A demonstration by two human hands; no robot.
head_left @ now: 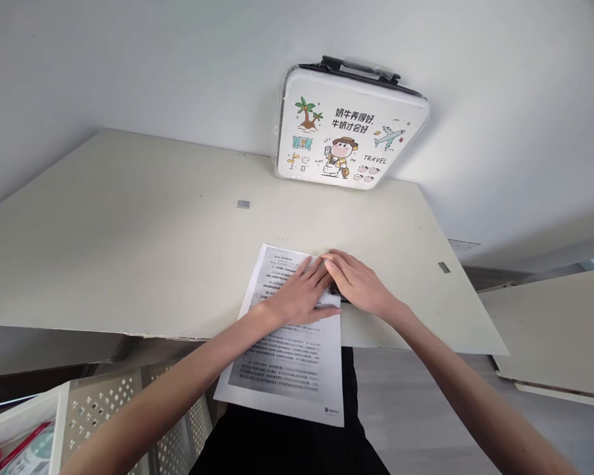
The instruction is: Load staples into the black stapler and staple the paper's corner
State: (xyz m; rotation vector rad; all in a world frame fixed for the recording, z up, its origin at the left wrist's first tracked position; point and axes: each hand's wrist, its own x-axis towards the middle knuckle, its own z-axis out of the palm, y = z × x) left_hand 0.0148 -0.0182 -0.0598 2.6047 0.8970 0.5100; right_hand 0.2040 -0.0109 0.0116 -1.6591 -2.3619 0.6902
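A printed sheet of paper (287, 369) lies on the cream table (129, 251) and hangs over its near edge. My left hand (299, 293) lies flat on the upper part of the sheet, fingers stretched out. My right hand (359, 284) rests at the sheet's top right corner, fingers together and pressing down over a small dark object (337, 292) that is mostly hidden beneath it. The fingertips of both hands touch.
A white cartoon-printed case (349, 132) with a black handle leans against the wall at the back of the table. Two small staple strips (243, 204) (444, 267) lie on the tabletop. A perforated white cart (109, 402) stands lower left. Another table (559, 330) sits to the right.
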